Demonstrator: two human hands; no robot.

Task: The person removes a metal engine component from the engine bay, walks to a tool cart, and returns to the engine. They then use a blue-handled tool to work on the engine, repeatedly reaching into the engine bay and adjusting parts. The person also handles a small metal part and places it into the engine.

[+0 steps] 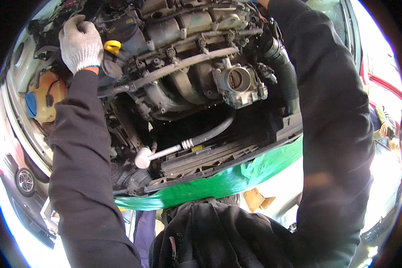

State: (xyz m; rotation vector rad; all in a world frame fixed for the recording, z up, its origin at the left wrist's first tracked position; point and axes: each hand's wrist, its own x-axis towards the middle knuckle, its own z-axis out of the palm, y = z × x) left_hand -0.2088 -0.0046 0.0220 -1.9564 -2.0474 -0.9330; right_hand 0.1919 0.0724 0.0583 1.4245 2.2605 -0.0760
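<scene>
My left hand [81, 43], in a whitish knit work glove, is at the far left of an open engine bay. Its fingers curl away from view, and whatever they hold is hidden. Beside it are a yellow ring-shaped dipstick handle [113, 46] and a dark round cap [112, 69]. My right arm [332, 102] reaches up past the top edge; only a sliver of wrist shows there, and the hand is out of view. Between my arms lies the engine's intake manifold [183, 87], with a metal throttle body [239, 81] on its right.
An orange-tinted reservoir with a blue cap [31, 104] sits at the left. A hose with a white end [143, 158] crosses the near side of the bay. Green sheeting [210, 185] drapes the front edge. A ribbed black duct [286, 73] runs beside my right arm. Another person [382, 121] is at far right.
</scene>
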